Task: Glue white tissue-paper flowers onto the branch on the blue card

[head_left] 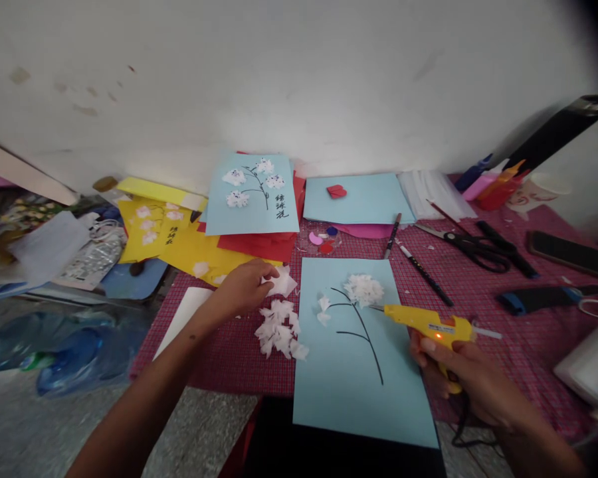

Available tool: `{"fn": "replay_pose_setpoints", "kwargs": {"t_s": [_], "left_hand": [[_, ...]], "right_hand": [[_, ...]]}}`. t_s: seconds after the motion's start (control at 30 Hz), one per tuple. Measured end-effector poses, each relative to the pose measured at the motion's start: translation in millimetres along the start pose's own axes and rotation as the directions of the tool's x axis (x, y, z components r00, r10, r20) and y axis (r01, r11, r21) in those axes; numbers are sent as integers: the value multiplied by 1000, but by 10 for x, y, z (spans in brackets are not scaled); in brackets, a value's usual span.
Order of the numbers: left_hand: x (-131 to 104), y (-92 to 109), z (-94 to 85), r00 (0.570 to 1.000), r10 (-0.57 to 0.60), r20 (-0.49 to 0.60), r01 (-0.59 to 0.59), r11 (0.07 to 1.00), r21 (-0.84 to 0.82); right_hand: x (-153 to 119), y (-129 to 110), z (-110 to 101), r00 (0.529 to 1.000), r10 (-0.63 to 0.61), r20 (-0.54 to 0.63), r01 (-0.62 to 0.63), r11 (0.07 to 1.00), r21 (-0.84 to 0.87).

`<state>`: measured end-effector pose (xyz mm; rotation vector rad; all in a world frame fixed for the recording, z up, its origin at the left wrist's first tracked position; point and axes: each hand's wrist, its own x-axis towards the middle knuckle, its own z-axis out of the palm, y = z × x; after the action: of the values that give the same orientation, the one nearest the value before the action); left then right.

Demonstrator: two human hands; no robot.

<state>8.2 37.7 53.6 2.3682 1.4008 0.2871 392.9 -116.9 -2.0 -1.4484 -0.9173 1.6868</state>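
My right hand [453, 365] grips a yellow hot glue gun [428, 320] with a lit orange light, its nozzle pointing left near a white tissue-paper flower [363, 290]. That flower sits on a light blue sheet [343, 392] with a black drawn stem and branches. A few tissue scraps [323, 310] lie by the left branch. My left hand [246, 285] is closed, with its fingertips at a white tissue-paper piece [282, 282] left of the sheet. Just below lies a pile of crumpled tissue pieces [279, 330].
Behind stands a finished blue flower card [252, 216] beside a blue paper stack [361, 196]. To the right lie black scissors [473, 249], a marker [426, 273], a blue-black cutter [538, 300] and paint bottles [498, 186]. The gun's cord [461, 425] hangs at the front right edge.
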Motion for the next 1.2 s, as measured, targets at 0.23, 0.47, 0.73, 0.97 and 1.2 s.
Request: {"fn": "replay_pose_setpoints", "kwargs": {"t_s": [0.23,0.47,0.73,0.97,1.2], "left_hand": [[-46,49,63,981,175,83,-178,984,23],[-193,100,56,970,164,181,-157,986,-54],[-208,114,60,974,117,191,-97,989,-113],[-241,114,-112,969,-50,243,149,901,-407],[-192,186,-57,975,-73,210,176,828,-532]], "right_hand": [[7,-16,3,1000,-6,3,6,1000,-14],[21,-1,-9,999,-13,38,12,1000,14],[-9,-25,14,1000,-16,15,16,1000,3],[5,8,-2,1000,-14,27,13,1000,17],[-14,-44,42,1000,-24,17,24,1000,7]]}}
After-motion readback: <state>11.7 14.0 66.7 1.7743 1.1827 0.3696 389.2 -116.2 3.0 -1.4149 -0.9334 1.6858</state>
